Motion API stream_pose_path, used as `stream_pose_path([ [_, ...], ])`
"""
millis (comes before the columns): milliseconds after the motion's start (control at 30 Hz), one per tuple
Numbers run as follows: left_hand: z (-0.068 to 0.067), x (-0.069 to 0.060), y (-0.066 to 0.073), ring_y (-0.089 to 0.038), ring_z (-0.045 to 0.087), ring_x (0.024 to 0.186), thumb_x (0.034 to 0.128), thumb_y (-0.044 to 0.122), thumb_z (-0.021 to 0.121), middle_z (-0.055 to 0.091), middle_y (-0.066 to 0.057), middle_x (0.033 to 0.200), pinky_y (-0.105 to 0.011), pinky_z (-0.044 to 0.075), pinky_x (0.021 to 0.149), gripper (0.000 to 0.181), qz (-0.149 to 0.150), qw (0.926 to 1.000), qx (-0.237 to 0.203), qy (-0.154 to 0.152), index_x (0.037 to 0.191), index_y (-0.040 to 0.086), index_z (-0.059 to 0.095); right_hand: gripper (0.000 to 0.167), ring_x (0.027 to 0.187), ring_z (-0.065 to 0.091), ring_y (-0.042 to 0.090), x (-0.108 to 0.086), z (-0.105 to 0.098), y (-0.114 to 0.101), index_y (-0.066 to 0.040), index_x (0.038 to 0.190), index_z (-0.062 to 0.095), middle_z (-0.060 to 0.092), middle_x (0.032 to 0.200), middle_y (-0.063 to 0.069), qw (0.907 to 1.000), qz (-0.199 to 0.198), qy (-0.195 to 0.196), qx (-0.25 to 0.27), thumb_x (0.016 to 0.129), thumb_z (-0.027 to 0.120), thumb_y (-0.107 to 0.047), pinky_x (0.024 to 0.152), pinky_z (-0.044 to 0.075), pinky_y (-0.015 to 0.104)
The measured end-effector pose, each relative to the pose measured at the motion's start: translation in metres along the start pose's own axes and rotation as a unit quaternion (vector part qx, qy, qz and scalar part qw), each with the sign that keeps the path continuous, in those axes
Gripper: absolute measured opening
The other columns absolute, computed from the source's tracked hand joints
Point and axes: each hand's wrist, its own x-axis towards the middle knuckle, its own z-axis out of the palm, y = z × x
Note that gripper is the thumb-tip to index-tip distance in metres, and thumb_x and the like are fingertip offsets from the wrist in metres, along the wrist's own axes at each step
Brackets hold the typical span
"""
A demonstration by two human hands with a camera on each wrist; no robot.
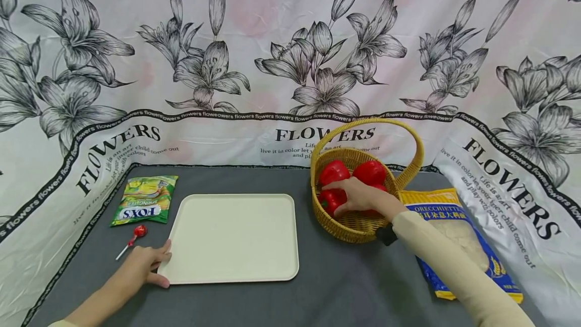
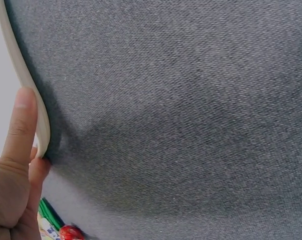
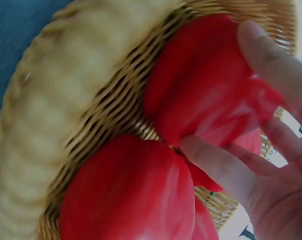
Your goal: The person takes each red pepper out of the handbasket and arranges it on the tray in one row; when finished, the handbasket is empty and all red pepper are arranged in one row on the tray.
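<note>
Inside the wicker basket (image 1: 351, 233) lie several red peppers. My right hand (image 1: 363, 197) reaches in over the rim, its thumb and fingers curled round the front-left pepper (image 1: 331, 201); the right wrist view shows this pepper (image 3: 206, 80) between thumb and fingers, with another pepper (image 3: 131, 195) beside it. My left hand (image 1: 144, 265) is at the lower left corner of the cream tray (image 1: 233, 238). In the left wrist view the thumb of the left hand (image 2: 16, 170) lies on the tray's rim (image 2: 28, 80), with fingers at its outer edge.
Left of the tray lie a green FOX'S candy bag (image 1: 146, 200) and a red lollipop (image 1: 139, 231). A blue and yellow pasta bag (image 1: 463, 246) lies right of the basket, partly under my right sleeve. The basket's handle (image 1: 419, 153) arches up behind. A flowered cloth (image 1: 272, 140) hangs behind the grey table.
</note>
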Motion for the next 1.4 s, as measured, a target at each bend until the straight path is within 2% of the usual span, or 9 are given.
stream_pose_path([
  [167,-0.001,-0.001,0.003,-0.005,0.031,0.055,0.0569,0.028,0.084,0.072,-0.018,0.091,-0.023,0.032,0.052,0.081,-0.013,0.9999,-0.002,-0.001,0.117,-0.018,0.056,0.064,0.104,0.057,0.031,-0.003,-0.002,0.009,-0.003,0.13,0.058,0.061,0.126,0.017,0.9982,0.003,0.032,0.05,0.075,0.081,-0.026,0.09,0.049,0.046],
  [267,-0.001,-0.001,0.004,-0.004,0.026,0.055,0.0566,0.027,0.085,0.072,-0.016,0.086,-0.023,0.029,0.051,0.081,-0.016,0.9999,0.003,0.003,0.117,-0.018,0.056,0.06,0.11,0.058,0.038,-0.004,-0.004,0.015,0.001,0.127,0.058,0.057,0.129,0.023,0.9943,0.016,0.053,0.091,0.076,0.081,-0.021,0.09,0.049,0.047],
  [367,-0.001,-0.001,0.004,-0.004,0.027,0.055,0.0565,0.028,0.084,0.071,-0.019,0.094,-0.022,0.031,0.052,0.08,-0.009,0.9999,0.007,0.006,0.116,-0.018,0.057,0.06,0.118,0.052,0.045,-0.008,-0.006,0.02,0.004,0.129,0.055,0.051,0.133,0.029,0.9819,0.051,0.061,0.172,0.078,0.079,-0.017,0.083,0.053,0.044],
  [533,0.001,-0.002,0.003,-0.002,0.031,0.055,0.0559,0.028,0.085,0.069,-0.021,0.099,-0.023,0.034,0.052,0.083,0.0,0.9999,0.001,0.011,0.118,-0.019,0.055,0.061,0.117,0.053,0.046,-0.013,-0.005,0.025,0.006,0.134,0.048,0.042,0.14,0.031,0.9357,0.109,0.074,0.327,0.082,0.075,-0.009,0.074,0.055,0.043],
  [700,0.001,-0.002,0.002,0.0,0.04,0.059,0.0562,0.03,0.084,0.07,-0.02,0.1,-0.023,0.04,0.056,0.086,0.013,0.9997,0.01,0.019,0.119,-0.02,0.054,0.061,0.106,0.062,0.036,-0.018,-0.004,0.027,0.007,0.136,0.043,0.041,0.141,0.032,0.8975,0.117,0.112,0.41,0.084,0.073,-0.009,0.077,0.052,0.05],
  [833,0.002,-0.003,0.001,-0.001,0.031,0.056,0.0564,0.031,0.084,0.07,-0.02,0.098,-0.022,0.034,0.054,0.087,0.018,0.9996,0.009,0.022,0.119,-0.021,0.053,0.064,0.104,0.063,0.03,-0.023,-0.001,0.027,0.007,0.139,0.038,0.039,0.142,0.032,0.8722,0.111,0.135,0.457,0.086,0.07,-0.007,0.08,0.05,0.053],
  [967,0.001,-0.002,0.002,-0.003,0.025,0.055,0.0571,0.031,0.084,0.07,-0.019,0.097,-0.023,0.032,0.054,0.088,0.01,0.9998,0.012,0.016,0.121,-0.021,0.051,0.065,0.103,0.064,0.027,-0.029,0.002,0.024,0.007,0.141,0.035,0.039,0.142,0.032,0.8616,0.102,0.153,0.473,0.088,0.068,-0.007,0.081,0.048,0.054],
  [1167,0.002,-0.003,0.001,-0.001,0.038,0.059,0.0565,0.031,0.084,0.069,-0.021,0.1,-0.025,0.041,0.058,0.089,0.019,0.9994,0.01,0.026,0.12,-0.021,0.051,0.064,0.1,0.064,0.02,-0.04,0.001,0.014,0.007,0.142,0.033,0.036,0.143,0.033,0.8498,0.09,0.171,0.49,0.089,0.067,-0.007,0.081,0.049,0.053],
  [1400,0.002,-0.004,0.0,-0.001,0.04,0.059,0.0554,0.032,0.084,0.07,-0.021,0.098,-0.025,0.042,0.058,0.088,0.02,0.9992,0.018,0.029,0.12,-0.019,0.053,0.06,0.101,0.064,0.015,-0.055,-0.001,-0.006,0.004,0.141,0.035,0.035,0.145,0.031,0.839,0.087,0.189,0.503,0.089,0.065,-0.003,0.079,0.051,0.047],
])
